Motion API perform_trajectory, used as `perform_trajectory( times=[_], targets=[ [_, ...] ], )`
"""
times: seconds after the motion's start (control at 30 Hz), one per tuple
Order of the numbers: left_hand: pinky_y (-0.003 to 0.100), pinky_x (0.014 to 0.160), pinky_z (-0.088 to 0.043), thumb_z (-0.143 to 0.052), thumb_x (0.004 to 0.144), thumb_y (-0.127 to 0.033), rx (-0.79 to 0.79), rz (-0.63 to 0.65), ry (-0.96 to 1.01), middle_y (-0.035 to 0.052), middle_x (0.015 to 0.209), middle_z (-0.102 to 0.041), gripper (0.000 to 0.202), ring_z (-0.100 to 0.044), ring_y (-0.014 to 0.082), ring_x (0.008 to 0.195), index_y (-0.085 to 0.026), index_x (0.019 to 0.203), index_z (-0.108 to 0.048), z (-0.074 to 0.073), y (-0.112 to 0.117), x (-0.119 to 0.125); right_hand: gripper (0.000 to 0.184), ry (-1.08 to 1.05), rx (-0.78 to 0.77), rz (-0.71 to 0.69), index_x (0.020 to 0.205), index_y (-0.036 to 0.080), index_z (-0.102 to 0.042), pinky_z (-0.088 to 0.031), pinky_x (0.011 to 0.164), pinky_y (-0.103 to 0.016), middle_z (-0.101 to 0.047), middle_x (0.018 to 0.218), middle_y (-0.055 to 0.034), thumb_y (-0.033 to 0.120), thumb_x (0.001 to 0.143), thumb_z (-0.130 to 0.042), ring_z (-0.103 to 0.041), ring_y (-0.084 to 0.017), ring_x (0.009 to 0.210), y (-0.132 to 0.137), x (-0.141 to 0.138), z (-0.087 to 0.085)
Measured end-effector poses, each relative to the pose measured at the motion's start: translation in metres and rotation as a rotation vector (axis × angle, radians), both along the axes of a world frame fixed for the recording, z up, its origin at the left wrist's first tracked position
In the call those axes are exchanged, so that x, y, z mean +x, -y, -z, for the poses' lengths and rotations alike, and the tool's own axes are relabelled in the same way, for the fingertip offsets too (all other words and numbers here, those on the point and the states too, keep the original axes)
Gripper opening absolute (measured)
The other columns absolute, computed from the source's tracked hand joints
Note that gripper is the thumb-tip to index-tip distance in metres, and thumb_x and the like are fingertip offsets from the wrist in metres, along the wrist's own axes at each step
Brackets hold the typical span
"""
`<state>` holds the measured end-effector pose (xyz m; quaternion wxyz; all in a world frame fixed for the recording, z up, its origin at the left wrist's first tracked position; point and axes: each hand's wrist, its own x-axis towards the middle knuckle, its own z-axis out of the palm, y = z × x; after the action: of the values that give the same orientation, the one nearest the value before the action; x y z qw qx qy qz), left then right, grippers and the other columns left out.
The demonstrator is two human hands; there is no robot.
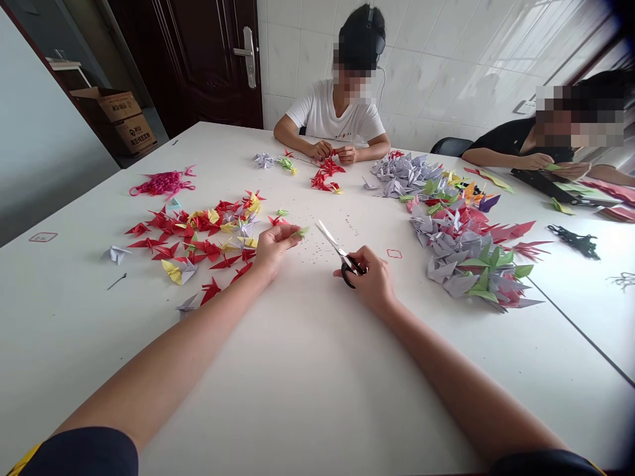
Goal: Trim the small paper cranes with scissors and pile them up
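Note:
Pinched in the fingers of my left hand is a small green folded paper piece, perhaps a paper crane. My right hand grips a pair of scissors by the black handles, with the blades pointing toward the piece but apart from it. Beside my left hand lies a spread of red, yellow and white paper cranes. Tiny dark red scraps are scattered on the white table between and beyond my hands.
A big heap of paper cranes lies to the right, near black cords. Pink string sits at the left. Across the table a person in white handles red cranes; another in black holds green paper.

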<state>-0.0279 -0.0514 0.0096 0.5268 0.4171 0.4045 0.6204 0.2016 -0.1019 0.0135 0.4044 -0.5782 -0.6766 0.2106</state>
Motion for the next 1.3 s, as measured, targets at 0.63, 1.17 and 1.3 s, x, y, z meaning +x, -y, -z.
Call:
perform_trajectory(
  times=[0.63, 1.17, 1.3],
  targets=[
    [0.030, 0.080, -0.050, -0.088, 0.056, -0.032, 0.004, -0.019, -0.016, 0.0070, 0.088, -0.073, 0.036, -0.065, 0.0164, 0.084, -0.017, 0.085, -0.074, 0.0023, -0.0018, 0.0007, 0.015, 0.059, -0.040, -0.099, 0.076, 0.025, -0.052, -0.039, 0.059, -0.026, -0.071, 0.066, 0.0028, 0.021, 0.065, -0.061, -0.053, -0.017, 0.062, 0.0020, -0.0035, 0.0043],
    [0.032, 0.083, -0.051, -0.090, 0.053, -0.037, -0.012, -0.008, -0.034, 0.0072, 0.088, -0.073, 0.042, -0.066, 0.0169, 0.085, -0.017, 0.087, -0.075, -0.0006, 0.0007, 0.0011, 0.015, 0.061, -0.023, -0.103, 0.075, 0.025, -0.053, -0.038, 0.057, -0.025, -0.067, 0.062, 0.0042, 0.021, 0.063, -0.061, -0.048, -0.014, 0.058, -0.0011, -0.0012, 0.0095],
    [0.030, 0.081, -0.051, -0.090, 0.054, -0.038, 0.011, 0.001, -0.026, 0.0065, 0.090, -0.073, 0.041, -0.065, 0.0156, 0.085, -0.017, 0.087, -0.076, 0.0020, -0.0008, 0.0001, 0.014, 0.056, -0.033, -0.108, 0.075, 0.025, -0.054, -0.037, 0.057, -0.025, -0.067, 0.062, 0.0042, 0.022, 0.064, -0.061, -0.047, -0.014, 0.058, -0.0005, -0.0017, 0.0086]
  ],
)
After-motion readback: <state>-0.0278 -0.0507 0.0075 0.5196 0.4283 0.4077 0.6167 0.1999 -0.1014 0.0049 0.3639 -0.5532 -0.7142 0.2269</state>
